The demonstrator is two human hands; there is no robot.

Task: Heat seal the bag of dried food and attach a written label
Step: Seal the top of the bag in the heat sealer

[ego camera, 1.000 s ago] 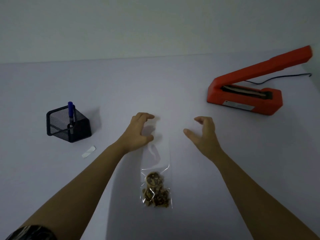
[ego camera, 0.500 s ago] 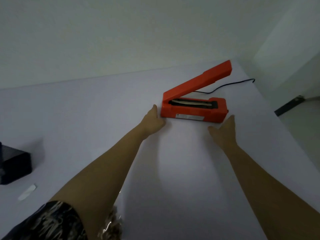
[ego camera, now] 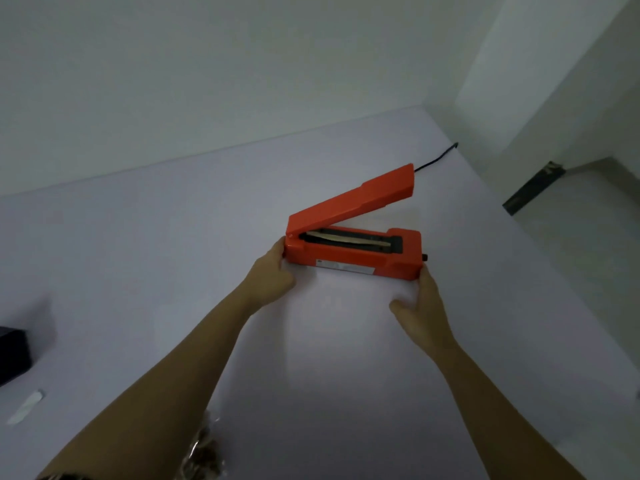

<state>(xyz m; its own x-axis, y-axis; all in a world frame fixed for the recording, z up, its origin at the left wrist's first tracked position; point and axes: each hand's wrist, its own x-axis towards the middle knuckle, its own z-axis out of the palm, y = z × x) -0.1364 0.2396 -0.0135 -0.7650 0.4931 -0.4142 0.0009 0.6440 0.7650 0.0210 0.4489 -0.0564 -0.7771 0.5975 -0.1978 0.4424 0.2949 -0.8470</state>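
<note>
- Head view: an orange heat sealer [ego camera: 353, 252] is seen on the pale table [ego camera: 156, 271]. Its lid arm is raised at a slant, the sealing strip is exposed, and a black cable [ego camera: 437, 161] is seen behind it.
- The sealer's hinge end is gripped by the left hand [ego camera: 273, 277], with the fingers curled around the corner.
- The base's other end is touched by the right hand [ego camera: 420, 306], with fingers straight and thumb spread; nothing is clasped.
- The bag of dried food [ego camera: 204, 457] is found at the bottom edge, beside the left forearm, well apart from the sealer.
- A white label strip [ego camera: 26, 407] and a black holder [ego camera: 12, 355] are seen at the left edge.
</note>
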